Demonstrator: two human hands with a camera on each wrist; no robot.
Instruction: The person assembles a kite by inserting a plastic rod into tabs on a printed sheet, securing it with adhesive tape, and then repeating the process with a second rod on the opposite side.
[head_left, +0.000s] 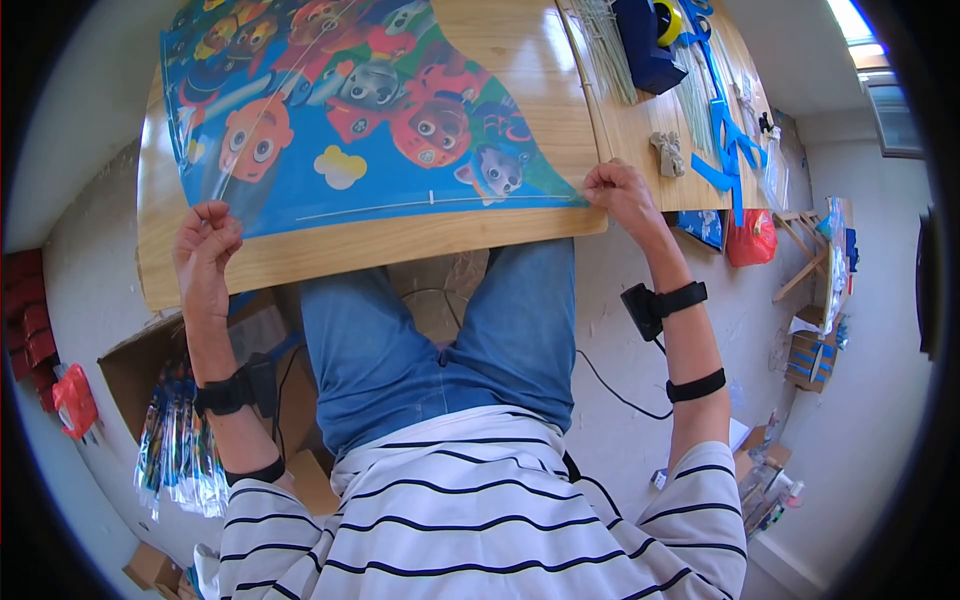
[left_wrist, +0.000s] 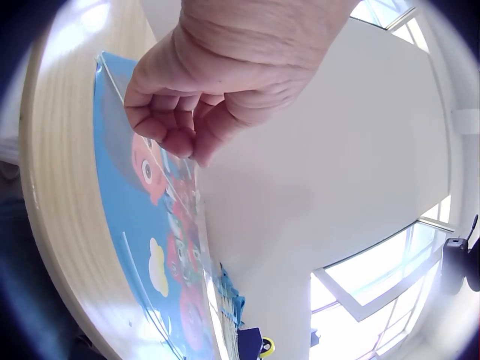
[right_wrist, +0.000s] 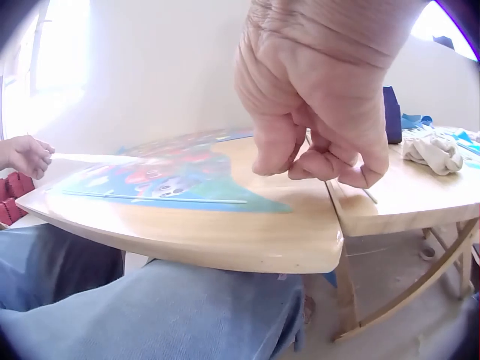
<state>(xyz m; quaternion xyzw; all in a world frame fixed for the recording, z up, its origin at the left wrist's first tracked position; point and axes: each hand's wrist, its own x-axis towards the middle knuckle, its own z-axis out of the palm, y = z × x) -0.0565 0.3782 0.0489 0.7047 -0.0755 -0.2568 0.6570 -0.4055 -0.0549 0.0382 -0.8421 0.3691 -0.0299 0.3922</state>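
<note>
A blue kite sheet (head_left: 395,190) printed with cartoon characters lies flat on the wooden table, its pointed corner toward the right. Thin white rods run along it; one rod (head_left: 365,211) lies near its front edge. My left hand (head_left: 208,250) is raised at the near left corner, fingers curled and fingertips meeting the thumb (left_wrist: 214,131). My right hand (head_left: 620,195) is at the right tip, fingers curled; the right wrist view shows it above the table, the kite tip (right_wrist: 274,208) beyond its fingertips. Nothing shows between either hand's fingers, though a fine thread would be hard to see.
On the right table part are a bamboo stick (head_left: 588,85), a dark blue box (head_left: 645,50), yellow tape (head_left: 667,22), blue ribbon (head_left: 735,150) and a crumpled whitish cloth (right_wrist: 433,154). A cardboard box (head_left: 130,365) with wrapped rolls stands lower left. A red bag (head_left: 750,238) hangs by the right edge.
</note>
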